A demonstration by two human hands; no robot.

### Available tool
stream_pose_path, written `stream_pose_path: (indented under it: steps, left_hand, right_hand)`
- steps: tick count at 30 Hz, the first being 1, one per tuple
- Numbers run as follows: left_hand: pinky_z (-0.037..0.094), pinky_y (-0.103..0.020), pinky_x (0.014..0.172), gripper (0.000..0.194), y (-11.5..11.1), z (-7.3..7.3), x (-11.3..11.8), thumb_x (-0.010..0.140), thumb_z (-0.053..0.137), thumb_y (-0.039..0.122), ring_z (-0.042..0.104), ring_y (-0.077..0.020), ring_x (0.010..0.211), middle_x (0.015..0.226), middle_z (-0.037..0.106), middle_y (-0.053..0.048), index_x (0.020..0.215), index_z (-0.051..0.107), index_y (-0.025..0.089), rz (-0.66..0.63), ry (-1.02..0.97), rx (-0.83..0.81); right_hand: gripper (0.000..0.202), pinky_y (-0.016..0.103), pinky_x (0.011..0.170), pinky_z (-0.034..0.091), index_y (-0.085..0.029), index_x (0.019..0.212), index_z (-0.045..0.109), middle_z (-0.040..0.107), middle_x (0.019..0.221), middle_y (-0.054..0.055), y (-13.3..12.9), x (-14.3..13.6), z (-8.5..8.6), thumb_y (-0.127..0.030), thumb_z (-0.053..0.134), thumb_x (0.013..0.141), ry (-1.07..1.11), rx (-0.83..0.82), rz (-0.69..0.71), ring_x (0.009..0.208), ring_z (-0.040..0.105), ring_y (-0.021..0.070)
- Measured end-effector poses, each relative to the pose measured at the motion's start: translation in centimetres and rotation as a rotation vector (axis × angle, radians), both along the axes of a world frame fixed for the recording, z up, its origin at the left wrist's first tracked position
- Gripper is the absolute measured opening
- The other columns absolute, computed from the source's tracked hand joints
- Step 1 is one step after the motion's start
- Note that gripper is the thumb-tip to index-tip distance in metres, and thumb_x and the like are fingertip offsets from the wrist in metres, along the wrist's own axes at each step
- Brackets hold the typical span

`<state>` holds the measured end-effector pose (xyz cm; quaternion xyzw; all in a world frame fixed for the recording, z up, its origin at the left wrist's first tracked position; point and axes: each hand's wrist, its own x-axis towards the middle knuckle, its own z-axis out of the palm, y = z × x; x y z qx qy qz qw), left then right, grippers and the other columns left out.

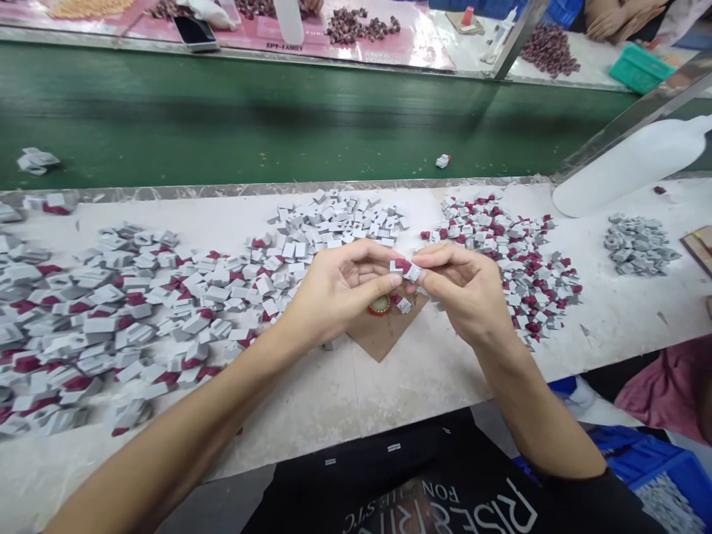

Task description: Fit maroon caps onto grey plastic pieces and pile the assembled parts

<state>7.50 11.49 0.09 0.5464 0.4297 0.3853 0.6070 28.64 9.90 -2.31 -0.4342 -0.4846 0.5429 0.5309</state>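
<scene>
A small grey and dark red plastic piece (405,268) is pinched between the fingertips of both hands. My left hand (342,285) grips its left side with thumb and fingers. From the right, my right hand (459,285) closes thumb and index finger on the same piece. Just below them, a brown board (381,340) lies on the table, with a round gold-coloured item (380,304) and another small grey piece (404,305) on or over it; the hands partly hide these.
Piles of grey pieces (334,219), larger grey-red pieces (105,319) and small grey-red pieces (534,274) flank the hands. A white bottle (628,167) leans at right. Behind runs a green belt (222,119); a person's hands (612,18) rest beyond it.
</scene>
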Motion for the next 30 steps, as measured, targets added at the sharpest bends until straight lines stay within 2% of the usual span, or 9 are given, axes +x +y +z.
stream_pose_path:
  steps: [5,10,15,18,21,24,25,27,30]
  left_hand:
    - [0.077,-0.035,0.086,0.017,0.5,0.0,-0.2,0.089,0.094,0.026,0.090,-0.0262,0.090,0.097,0.091,-0.007,0.104,0.086,0.024,0.030,-0.013,-0.080]
    - [0.075,-0.030,0.072,0.019,1.2,-0.4,-0.7,0.085,0.101,0.035,0.090,-0.0263,0.085,0.097,0.091,-0.007,0.093,0.087,0.026,0.005,-0.048,-0.113]
    - [0.074,-0.032,0.074,0.016,1.2,0.3,-1.0,0.083,0.100,0.035,0.088,-0.0256,0.084,0.096,0.091,-0.007,0.089,0.088,0.027,-0.032,0.009,-0.072]
    - [0.074,-0.037,0.078,0.020,1.8,1.0,-1.1,0.082,0.098,0.039,0.087,-0.0267,0.084,0.093,0.090,-0.006,0.088,0.083,0.027,-0.022,0.084,-0.044]
    - [0.072,-0.043,0.087,0.022,4.5,1.5,-1.4,0.083,0.095,0.044,0.085,-0.0289,0.091,0.099,0.089,-0.006,0.092,0.083,0.027,0.030,0.295,0.127]
    - [0.068,-0.047,0.088,0.020,9.2,1.3,-1.8,0.085,0.091,0.044,0.080,-0.0315,0.096,0.106,0.087,-0.009,0.095,0.084,0.028,0.178,0.507,0.264]
    - [0.067,-0.047,0.087,0.018,11.0,1.0,-1.9,0.084,0.091,0.041,0.079,-0.0322,0.096,0.101,0.086,-0.009,0.093,0.082,0.028,0.239,0.528,0.251]
    - [0.065,-0.047,0.089,0.018,14.4,0.2,-1.8,0.083,0.091,0.032,0.078,-0.0330,0.099,0.098,0.084,-0.010,0.090,0.076,0.027,0.343,0.537,0.223]
    - [0.063,-0.049,0.096,0.021,18.5,-1.1,-1.3,0.085,0.087,0.018,0.078,-0.0327,0.100,0.100,0.082,-0.012,0.084,0.068,0.025,0.424,0.596,0.156]
  right_hand:
    - [0.020,0.038,0.080,0.076,-0.027,0.102,0.090,0.087,0.102,0.004,0.4,0.0,-0.3,-0.039,0.100,0.090,0.073,-0.029,0.062,0.083,0.084,0.0191]
    - [0.013,0.038,0.082,0.075,-0.030,0.103,0.093,0.086,0.105,0.005,0.4,0.1,0.1,-0.040,0.097,0.095,0.039,0.068,0.057,0.095,0.083,0.0218]
    - [0.010,0.038,0.086,0.074,-0.032,0.106,0.093,0.086,0.108,0.006,-0.2,0.0,-0.3,-0.037,0.094,0.098,0.040,0.092,0.077,0.101,0.083,0.0228]
    - [0.015,0.042,0.089,0.074,-0.029,0.105,0.092,0.088,0.109,0.007,1.1,0.5,0.3,-0.042,0.093,0.097,-0.010,0.053,0.135,0.102,0.084,0.0247]
    - [0.019,0.045,0.086,0.072,-0.027,0.113,0.090,0.088,0.109,0.008,5.3,1.5,1.7,-0.040,0.088,0.100,-0.280,0.027,0.194,0.096,0.083,0.0251]
    - [0.023,0.045,0.091,0.068,-0.023,0.125,0.085,0.087,0.114,0.010,12.0,1.8,2.7,-0.025,0.070,0.108,-0.683,0.079,-0.063,0.097,0.081,0.0252]
    - [0.022,0.046,0.098,0.066,-0.021,0.125,0.082,0.087,0.114,0.011,14.5,1.6,2.6,-0.022,0.068,0.108,-0.859,0.063,-0.167,0.103,0.081,0.0269]
    - [0.028,0.050,0.105,0.062,-0.021,0.135,0.075,0.086,0.125,0.014,18.8,0.8,2.1,-0.034,0.068,0.112,-1.165,-0.062,-0.207,0.118,0.080,0.0329]
    - [0.031,0.055,0.107,0.059,-0.017,0.131,0.073,0.083,0.134,0.023,23.2,-1.0,0.7,-0.040,0.071,0.111,-1.268,-0.146,-0.194,0.125,0.078,0.0413]
